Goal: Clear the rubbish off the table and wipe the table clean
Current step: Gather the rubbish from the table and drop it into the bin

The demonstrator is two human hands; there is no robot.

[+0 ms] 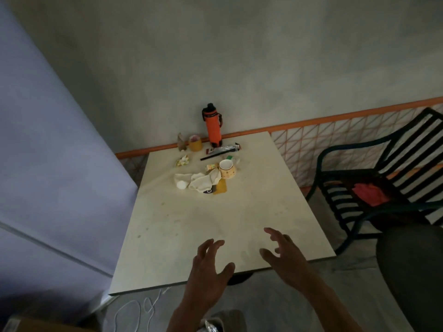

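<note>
In the head view, the left hand was over the near edge of the tabletop, with the fingers spread and a little bent and the thumb out to the side. It held nothing. Whether it touched the surface, I cannot tell. The right hand was just beside it, also spread, the fingers loosely curved and apart, and it was empty too.

All the rubbish lay well beyond both hands, at the far end of the tabletop. A crumpled white cloth was the closest piece, with a small white cap to its left and a yellow packet touching its right side. A yellow mug lay tipped just behind the cloth. Farther off were a crumpled wrapper, a long foil wrapper, a yellow cup and an upright orange bottle at the wall. To the right of the right hand, apart from the tabletop, stood a dark chair.
</note>
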